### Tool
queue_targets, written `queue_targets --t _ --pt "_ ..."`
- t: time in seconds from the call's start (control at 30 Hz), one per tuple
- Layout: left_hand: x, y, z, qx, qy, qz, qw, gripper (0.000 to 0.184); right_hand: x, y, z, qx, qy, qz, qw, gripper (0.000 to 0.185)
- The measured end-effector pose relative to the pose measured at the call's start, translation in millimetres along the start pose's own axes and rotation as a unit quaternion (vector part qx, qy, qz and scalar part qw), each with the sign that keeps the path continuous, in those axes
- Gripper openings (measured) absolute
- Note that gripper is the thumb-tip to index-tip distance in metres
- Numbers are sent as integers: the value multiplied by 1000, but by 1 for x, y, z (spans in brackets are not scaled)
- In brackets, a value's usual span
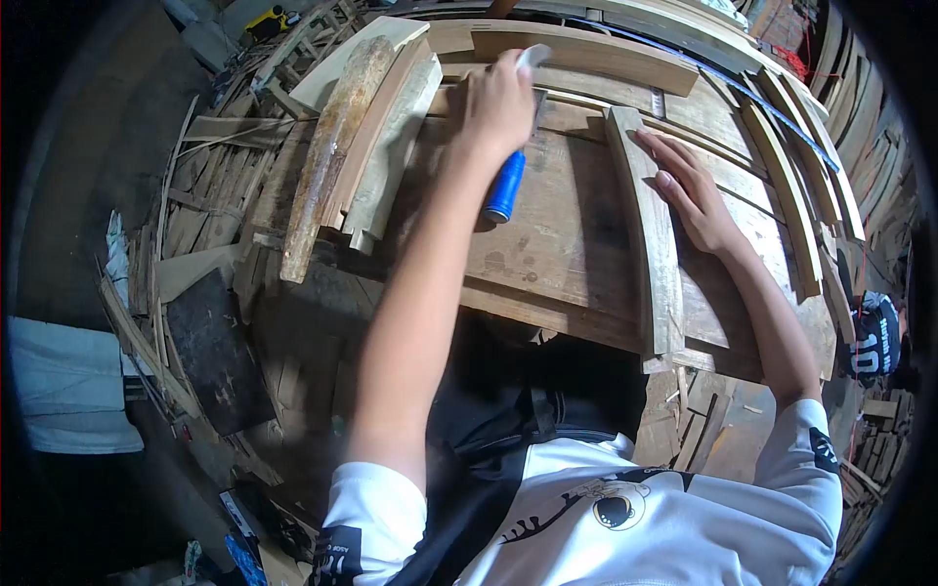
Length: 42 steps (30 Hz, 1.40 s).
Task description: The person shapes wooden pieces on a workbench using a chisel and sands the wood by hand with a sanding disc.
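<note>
My left hand (496,105) is closed around something with a pale, rounded end (534,56); the rest of it is hidden by my fingers. Just below that hand, a blue-handled tool (505,188) with a narrow metal blade, likely a chisel, lies on the wooden workbench (547,254). My right hand (696,195) has its fingers stretched out and rests against the side and top of a pale wooden bar (645,234). This bar lies lengthwise across the bench, its near end reaching past the front edge.
Left on the bench are a rough barked piece of wood (337,146) and planed boards (396,146). A wide board (586,61) lies at the back. More strips (787,195) lie at the right, beside a blue tape-like strip (772,105). Scrap wood (210,215) piles up on the floor.
</note>
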State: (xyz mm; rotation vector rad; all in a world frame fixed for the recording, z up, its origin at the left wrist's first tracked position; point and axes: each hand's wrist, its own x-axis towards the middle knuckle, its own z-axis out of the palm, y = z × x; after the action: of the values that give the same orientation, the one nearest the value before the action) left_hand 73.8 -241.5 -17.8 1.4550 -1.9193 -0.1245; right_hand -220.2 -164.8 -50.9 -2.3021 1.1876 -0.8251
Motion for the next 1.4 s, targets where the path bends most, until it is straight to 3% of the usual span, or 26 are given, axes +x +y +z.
queue_targets --t 0.1,0.17,0.3,0.43,0.5,0.63,0.7,0.8,0.9,1.0,1.07,1.17,1.23,1.3,1.33,1.4 --pt "-50 -5 1 267 -1 -8 964 71 2 4 0 -23 1 -5 1000 54" --pt "-103 25 -21 213 -132 -32 968 76 -1 4 1 -37 3 8 999 54" --pt "-175 53 -46 249 -124 -14 960 57 -2 -8 2 -9 18 42 999 51" --pt "-178 45 -48 124 -68 -25 990 43 -2 -7 5 -70 27 17 997 47" --pt "-164 46 -47 95 -51 -78 991 43 1 -14 4 -69 25 24 997 50" --pt "-128 31 -31 185 2 -82 979 39 1 -23 3 -97 19 36 994 50" --pt "-118 26 -24 175 -13 -92 980 37 0 -17 6 -72 35 23 997 45" --pt "-114 20 -19 179 -28 -59 982 37 -1 -23 0 -154 24 14 988 48" --pt "-113 23 -29 116 -17 -30 993 40 -4 -28 -8 -180 2 -51 982 53" --pt "-109 33 -47 40 -88 -100 990 34 -8 -30 -6 -147 -35 -122 981 67" --pt "-113 32 -54 -50 1 -53 997 30 -8 -39 -7 -141 -61 -151 977 68" --pt "-125 26 -50 -211 122 -41 969 33 -10 -45 -1 -151 -60 -89 983 67" --pt "-141 43 -71 -307 68 -170 934 35 -12 -44 2 -171 -2 -100 980 63" --pt "-158 56 -70 -373 97 -204 900 32 -13 -50 9 -162 80 -92 979 70" --pt "-166 57 -63 -325 127 -125 929 31 -12 -52 8 -168 106 -115 973 84" --pt "-183 68 -66 -188 139 -7 972 32 -11 -49 7 -174 137 -130 966 86"
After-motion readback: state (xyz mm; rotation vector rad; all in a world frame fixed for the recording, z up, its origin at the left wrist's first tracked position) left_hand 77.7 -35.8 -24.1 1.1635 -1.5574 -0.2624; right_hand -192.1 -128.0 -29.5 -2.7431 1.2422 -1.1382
